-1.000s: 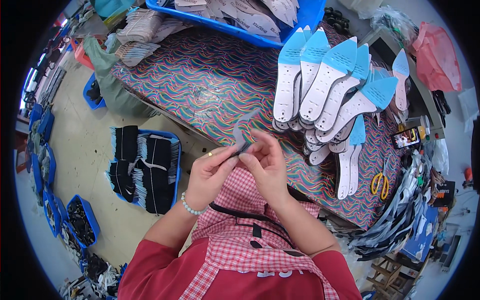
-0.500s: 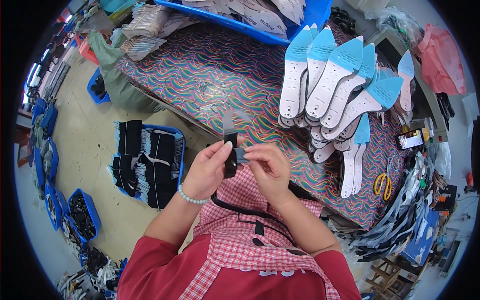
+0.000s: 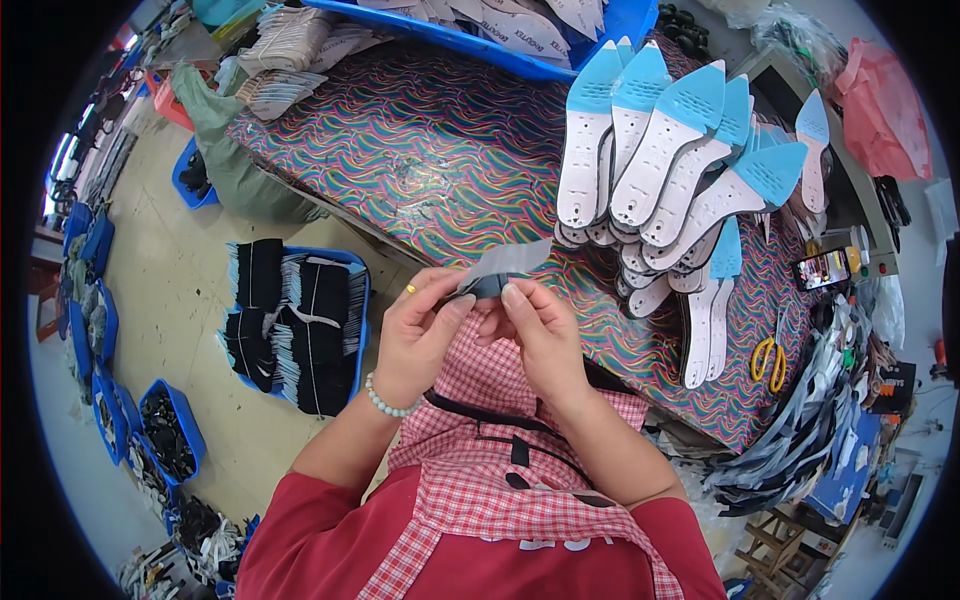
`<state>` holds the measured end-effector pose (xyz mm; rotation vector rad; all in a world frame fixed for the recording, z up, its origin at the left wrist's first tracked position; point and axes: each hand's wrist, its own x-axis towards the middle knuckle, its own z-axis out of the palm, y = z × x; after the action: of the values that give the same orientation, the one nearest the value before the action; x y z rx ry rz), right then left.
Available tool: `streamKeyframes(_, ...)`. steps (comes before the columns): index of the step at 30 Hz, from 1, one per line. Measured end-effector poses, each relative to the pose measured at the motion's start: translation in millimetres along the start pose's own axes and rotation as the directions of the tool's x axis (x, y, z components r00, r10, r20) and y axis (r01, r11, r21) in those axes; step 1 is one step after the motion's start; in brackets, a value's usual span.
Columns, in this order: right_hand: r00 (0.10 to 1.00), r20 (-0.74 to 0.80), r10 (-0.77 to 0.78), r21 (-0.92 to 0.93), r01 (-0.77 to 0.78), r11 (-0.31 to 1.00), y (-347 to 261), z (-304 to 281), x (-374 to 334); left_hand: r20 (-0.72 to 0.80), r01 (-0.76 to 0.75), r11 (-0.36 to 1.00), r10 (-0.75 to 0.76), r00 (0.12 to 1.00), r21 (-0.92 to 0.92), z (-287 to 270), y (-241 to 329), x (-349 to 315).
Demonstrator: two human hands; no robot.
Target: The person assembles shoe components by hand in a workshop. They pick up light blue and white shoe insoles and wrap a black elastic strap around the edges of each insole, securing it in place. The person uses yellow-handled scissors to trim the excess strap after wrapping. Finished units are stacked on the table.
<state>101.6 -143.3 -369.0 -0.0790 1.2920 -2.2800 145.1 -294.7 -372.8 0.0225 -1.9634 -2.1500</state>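
Note:
In front of my waist, both hands pinch a dark grey strip (image 3: 488,285), bent between them. From it a thin pale band (image 3: 512,257) slants up to the right over the table edge. My left hand (image 3: 415,330), a beaded bracelet at its wrist, grips the strip's left end between thumb and fingers. The strip's right end is in my right hand (image 3: 538,335), thumb on top. My fingers cover much of the strip, so its full shape is hidden. Beyond my right hand lies a pile of white shoe insoles (image 3: 655,165) with light blue pointed toes.
The wavy-patterned table (image 3: 400,160) carries yellow-handled scissors (image 3: 768,362) and a phone (image 3: 822,270) at the right. A blue bin (image 3: 460,45) of pale cut pieces sits at the back. On the left floor stands a blue crate (image 3: 364,310) with bundled black pieces.
My hands have drawn closer together around the strip. It has turned from upright to lying across between them, and its pale band now points right.

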Motion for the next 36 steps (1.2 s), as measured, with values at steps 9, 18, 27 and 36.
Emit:
streamKeyframes(9, 0.999, 0.043, -0.015, -0.048, 0.017, 0.999, 4, -6, -3, 0.156, 0.127, 0.983, -0.146, 0.977, 0.129, -8, 13, -3)
streamKeyframes(18, 0.944, 0.117, -0.307, -0.515, 0.322, 0.794, 16, 7, -11, 0.087, 0.130, 0.924, -0.171, 0.981, 0.360, -12, 34, -3)
streamKeyframes(27, 0.738, -0.209, -0.642, 0.145, 0.673, 0.726, -120, -86, -111, -0.224, 0.223, -0.080, -0.011, 0.974, 0.972, -296, -142, -16)
streamKeyframes(36, -0.166, -0.030, -0.986, -0.732, 0.675, -0.091, -380, -249, -496, -0.878, 0.907, -0.040, -0.271, 0.394, 0.419, -536, -198, -241)
